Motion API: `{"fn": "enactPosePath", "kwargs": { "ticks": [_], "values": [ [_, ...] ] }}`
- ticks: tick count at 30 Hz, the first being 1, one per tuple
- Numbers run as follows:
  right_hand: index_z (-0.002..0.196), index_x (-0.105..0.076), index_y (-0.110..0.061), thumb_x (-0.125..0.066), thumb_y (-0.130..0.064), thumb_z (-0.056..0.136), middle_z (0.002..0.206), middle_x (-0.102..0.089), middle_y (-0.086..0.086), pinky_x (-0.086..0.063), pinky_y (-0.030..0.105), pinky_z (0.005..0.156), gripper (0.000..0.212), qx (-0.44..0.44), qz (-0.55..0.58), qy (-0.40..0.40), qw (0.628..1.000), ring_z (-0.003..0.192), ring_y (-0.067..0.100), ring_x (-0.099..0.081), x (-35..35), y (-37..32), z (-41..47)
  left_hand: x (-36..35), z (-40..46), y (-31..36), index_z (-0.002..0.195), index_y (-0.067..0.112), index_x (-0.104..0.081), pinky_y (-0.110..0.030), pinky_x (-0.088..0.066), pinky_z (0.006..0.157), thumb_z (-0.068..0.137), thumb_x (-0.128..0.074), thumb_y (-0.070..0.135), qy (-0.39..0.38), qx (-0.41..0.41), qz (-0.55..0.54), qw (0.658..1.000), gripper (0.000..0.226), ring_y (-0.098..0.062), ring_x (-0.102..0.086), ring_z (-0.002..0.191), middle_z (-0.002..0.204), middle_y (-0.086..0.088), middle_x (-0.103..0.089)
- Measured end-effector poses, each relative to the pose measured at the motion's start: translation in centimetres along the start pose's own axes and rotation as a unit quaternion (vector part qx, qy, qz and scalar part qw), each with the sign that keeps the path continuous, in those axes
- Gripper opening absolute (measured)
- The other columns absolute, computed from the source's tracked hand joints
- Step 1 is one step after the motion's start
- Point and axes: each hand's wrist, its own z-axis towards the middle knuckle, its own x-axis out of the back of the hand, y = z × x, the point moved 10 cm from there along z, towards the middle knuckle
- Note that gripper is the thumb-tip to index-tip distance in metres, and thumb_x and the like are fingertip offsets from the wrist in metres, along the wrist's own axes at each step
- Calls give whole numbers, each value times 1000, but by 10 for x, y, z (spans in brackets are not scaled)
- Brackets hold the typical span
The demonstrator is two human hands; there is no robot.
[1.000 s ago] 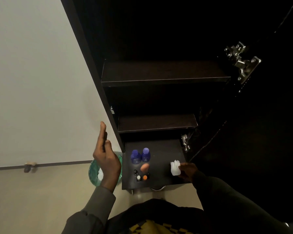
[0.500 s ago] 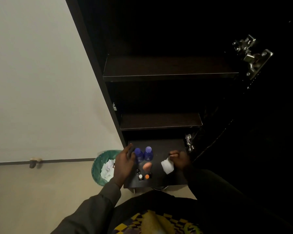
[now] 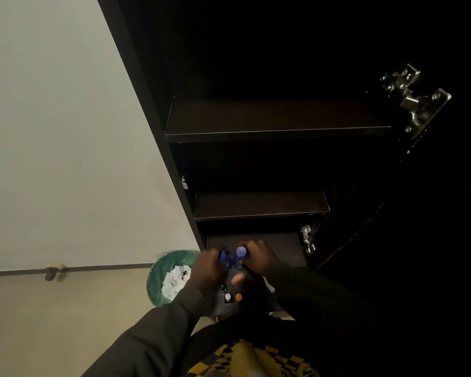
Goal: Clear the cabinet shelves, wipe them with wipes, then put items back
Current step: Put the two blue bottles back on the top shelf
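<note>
Two blue-capped bottles stand side by side on the dark bottom shelf (image 3: 283, 248) of the open cabinet. My left hand (image 3: 206, 269) is closed around the left blue bottle (image 3: 224, 257). My right hand (image 3: 257, 257) wraps the right blue bottle (image 3: 241, 253). A pink egg-shaped sponge (image 3: 238, 279) lies just in front of them. Nearer me stand three tiny bottles: a white-capped one (image 3: 228, 297), an orange-capped one (image 3: 238, 297) and a black one (image 3: 223, 288). A scrap of white wipe (image 3: 269, 285) shows under my right wrist.
Above, the middle shelf (image 3: 259, 212) and upper shelf (image 3: 278, 133) are bare and dark. Metal hinges (image 3: 416, 96) hold the open door at right. A green bin (image 3: 172, 276) with crumpled wipes stands on the floor left of the cabinet, against the white wall.
My left hand came down from beside the cabinet wall onto the left bottle. My right hand moved left with the wipe and closed on the right bottle.
</note>
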Motion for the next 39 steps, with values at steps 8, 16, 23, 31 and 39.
{"fn": "enactPosePath", "kwargs": {
  "ticks": [8,16,23,31,39],
  "values": [
    [98,-66,-20,-60,-7,81,99,-69,1,-53,41,85,22,17,25,11,999,93,20,-64,11,-19,-6,31,-4,25,89,20,-56,-32,-43,59,72,-66,20,56,-48,-65,995,20,-25,-62,70,78,0,-69],
    [122,-54,-27,-64,-9,87,121,-60,-7,-49,25,95,40,35,145,67,987,110,3,-57,53,-35,-33,82,-26,56,104,29,-50,-10,-42,62,83,-66,35,114,-83,-151,978,27,1,-61,76,86,14,-65],
    [122,-58,-22,-69,-10,87,117,-66,-4,-53,35,96,39,74,284,77,953,108,6,-64,110,-78,-79,137,-69,95,113,24,-56,-11,-50,80,87,-72,17,182,-95,-290,935,32,5,-63,97,107,16,-67],
    [124,-61,-22,-68,-6,88,119,-67,0,-55,33,91,40,183,344,102,915,112,12,-64,219,-171,-128,261,-118,180,126,9,-59,-18,-53,86,90,-67,14,246,-222,-359,873,37,-8,-66,106,117,1,-70],
    [130,-57,-9,-67,-6,89,126,-64,2,-50,32,98,43,332,258,211,882,117,16,-61,340,-272,-178,387,-169,265,129,-1,-55,-25,-53,91,90,-63,10,305,-349,-345,816,42,-13,-67,110,118,-8,-69]
  ]
}}
